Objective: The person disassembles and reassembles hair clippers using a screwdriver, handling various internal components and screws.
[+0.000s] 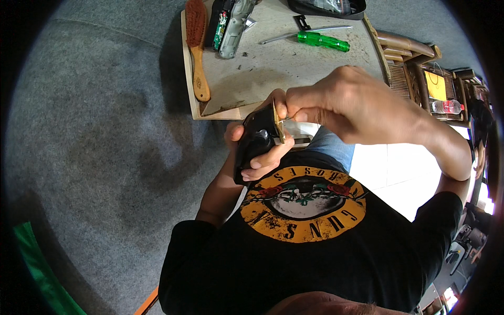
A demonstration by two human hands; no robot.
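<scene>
A glossy black hair clipper [255, 135], with a gold-coloured metal blade end [280, 124], is held tilted in front of my chest, just off the table's near edge. My left hand [270, 160] is wrapped round its body, fingers along the near side. At the blade end my right hand [349, 107] is closed, thumb and forefinger pinched together against the metal. A small thin glint shows at those fingertips; what it is I cannot make out.
On the worn table [252, 79] lie a wooden-handled brush [198, 68], an opened grey housing [236, 29] beside a green circuit board [219, 31], a green-handled screwdriver [323, 41], a metal rod [325, 29] and a black case [331, 7]. A bottle [447, 107] rests on bamboo furniture at right.
</scene>
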